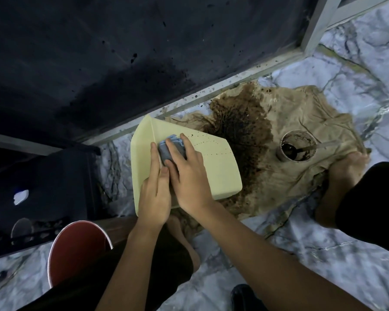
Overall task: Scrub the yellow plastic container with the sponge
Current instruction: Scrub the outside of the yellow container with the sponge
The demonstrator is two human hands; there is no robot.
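My right hand (pixel 184 173) presses the sponge (pixel 170 149) onto the yellow container (pixel 213 173); my left hand (pixel 155 194) lies flat, holding nothing.

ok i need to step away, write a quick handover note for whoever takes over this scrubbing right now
Right hand: pressing the blue-grey sponge onto the yellow plastic container.
Left hand: flat on the container beside the sponge, steadying it.
Container: tipped over on the stained beige cloth on the marble floor, outer wall facing up.
Nearby: a cup of dark liquid with a spoon stands on the cloth; a red bucket stands at lower left.
Done: scrubbing under way.
Left: dark specks show beyond the sponge; clean those and the remaining surfaces.
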